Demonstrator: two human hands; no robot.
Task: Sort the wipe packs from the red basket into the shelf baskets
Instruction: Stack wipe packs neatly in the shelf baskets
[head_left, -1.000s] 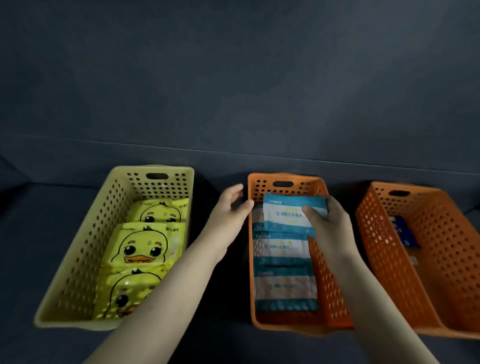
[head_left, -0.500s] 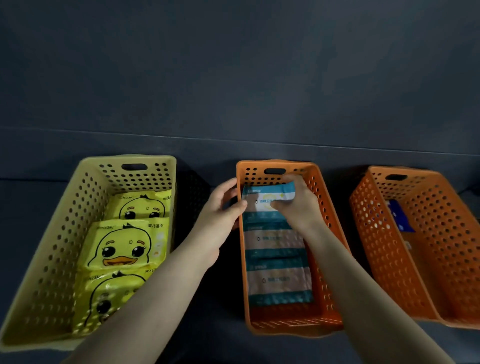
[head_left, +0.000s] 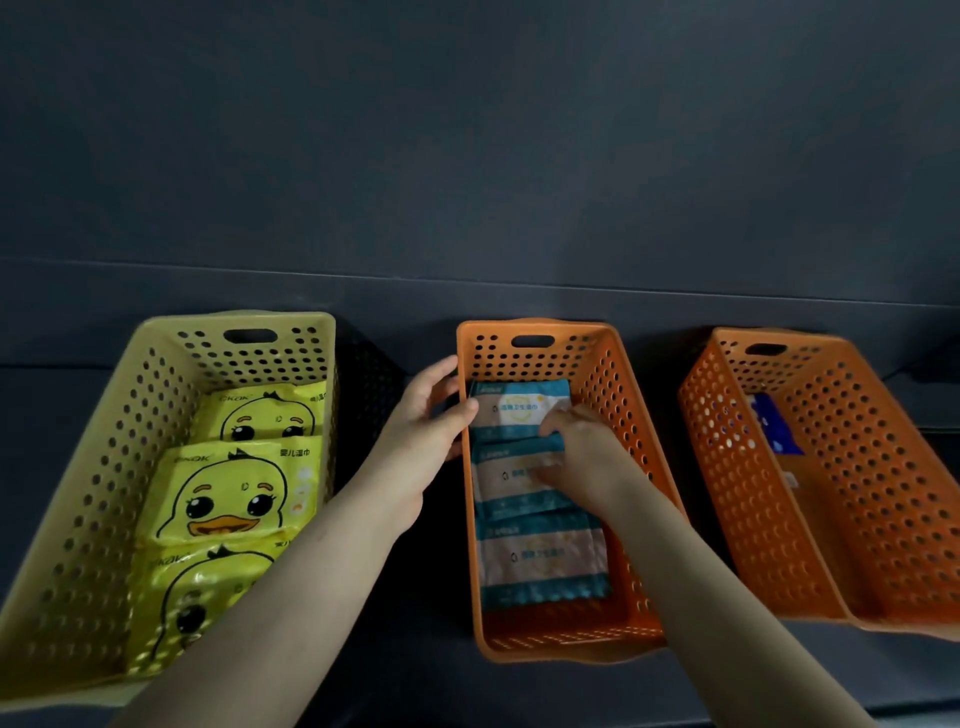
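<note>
Three teal-and-white wipe packs lie in a row in the middle orange basket (head_left: 618, 374). The far pack (head_left: 517, 408) lies flat at the basket's back end. My right hand (head_left: 579, 452) reaches into the basket, and its fingertips press on that pack's near edge, above the middle pack (head_left: 506, 475). My left hand (head_left: 428, 421) grips the basket's left wall, thumb inside the rim and fingers outside. The near pack (head_left: 543, 558) lies untouched. The red basket is out of view.
A yellow basket (head_left: 104, 426) on the left holds three yellow duck-print packs (head_left: 228, 493). On the right, another orange basket (head_left: 872, 467) holds a dark blue pack (head_left: 774, 421). All three baskets stand on a dark shelf with a dark back wall.
My right hand has lowered the teal pack into the back of the middle basket, where it now lies flat. My left hand keeps its hold on the basket's left wall.
</note>
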